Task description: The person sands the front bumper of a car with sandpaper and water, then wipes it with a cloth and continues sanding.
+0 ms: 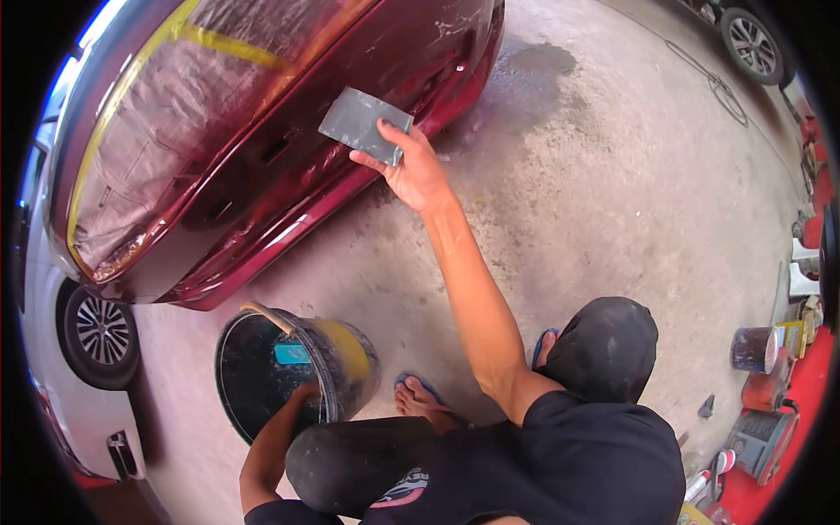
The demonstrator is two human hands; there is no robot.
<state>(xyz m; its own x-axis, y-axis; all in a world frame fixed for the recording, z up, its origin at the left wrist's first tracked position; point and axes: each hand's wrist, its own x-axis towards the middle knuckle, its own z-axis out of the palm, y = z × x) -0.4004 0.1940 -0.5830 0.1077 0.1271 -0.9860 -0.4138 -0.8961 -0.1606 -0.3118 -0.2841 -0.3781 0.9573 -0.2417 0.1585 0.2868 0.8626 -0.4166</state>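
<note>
The right hand [418, 175] held a grey rectangular abrasive sheet [360, 122] against the dark red car panel [262, 131], fingers grasping it. The left hand [302, 392] was inside a round black bucket [350, 359]; I cannot tell how its fingers were set.

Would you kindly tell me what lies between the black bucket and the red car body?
Only bare concrete floor separates bucket and car body, in the head view.

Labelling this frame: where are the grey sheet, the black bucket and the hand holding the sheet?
grey sheet [360, 121]: head view, middle of its face.
black bucket [352, 352]: head view, yellow-stained outer wall.
right hand [416, 175]: head view, its middle.
</note>
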